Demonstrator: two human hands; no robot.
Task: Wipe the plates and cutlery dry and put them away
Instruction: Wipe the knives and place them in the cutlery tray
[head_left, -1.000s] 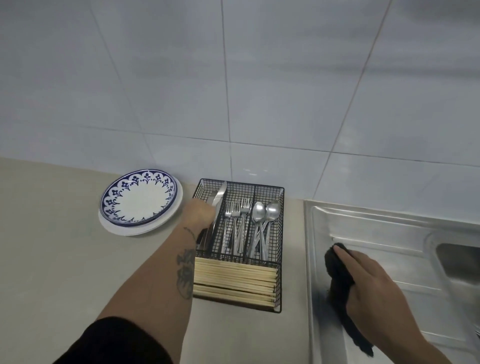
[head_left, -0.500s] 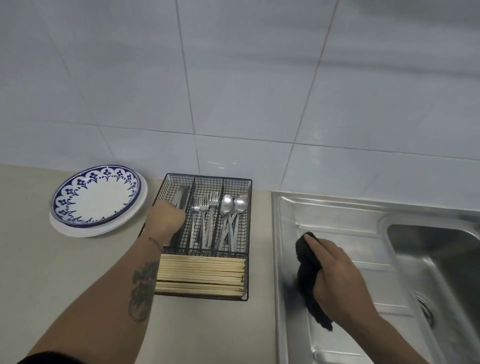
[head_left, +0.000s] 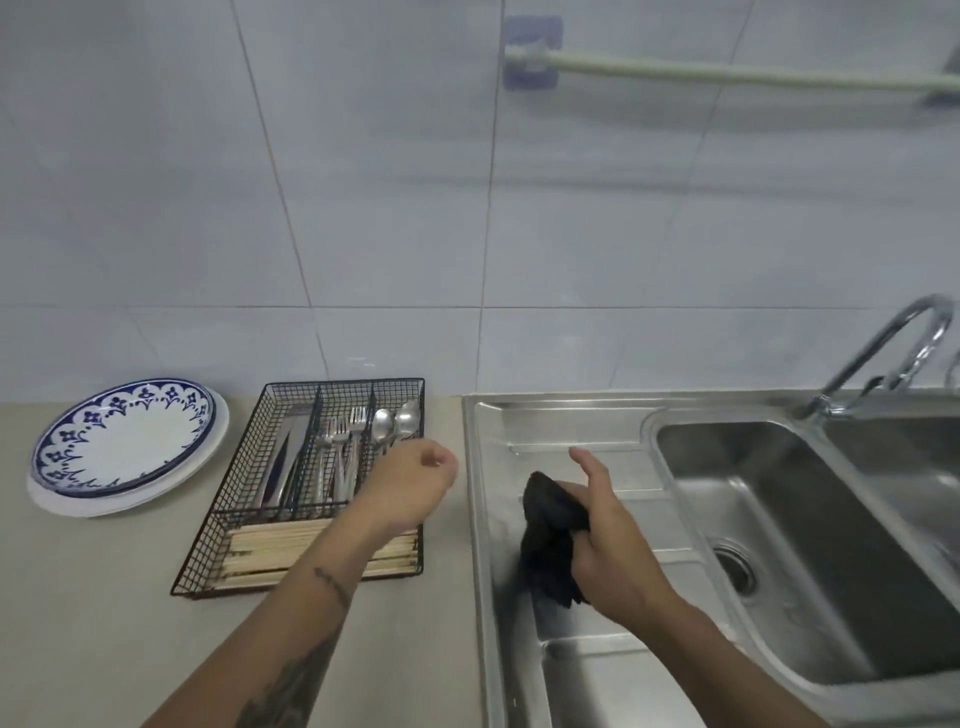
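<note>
A blue-patterned plate (head_left: 124, 441) lies on a white plate (head_left: 202, 460) at the left of the counter. A black wire cutlery basket (head_left: 249, 447) holds knives (head_left: 283, 462), forks (head_left: 340, 441), spoons (head_left: 395, 423) and wooden chopsticks (head_left: 270, 551). My left hand (head_left: 413, 480) hovers over the basket's right edge, fingers loosely curled, holding nothing. My right hand (head_left: 605, 530) grips a black cloth (head_left: 545, 540) over the steel draining board (head_left: 561, 431), with the index finger raised.
The sink basin (head_left: 789, 545) with its drain (head_left: 735, 571) lies to the right, and a chrome tap (head_left: 883, 348) rises behind it. A towel rail (head_left: 727, 75) hangs on the tiled wall. The beige counter (head_left: 88, 597) extends in front of the basket.
My left hand has left the knife compartment and moved right, towards the sink. The right hand with the cloth stays on the draining board. The view has tilted up and right.
</note>
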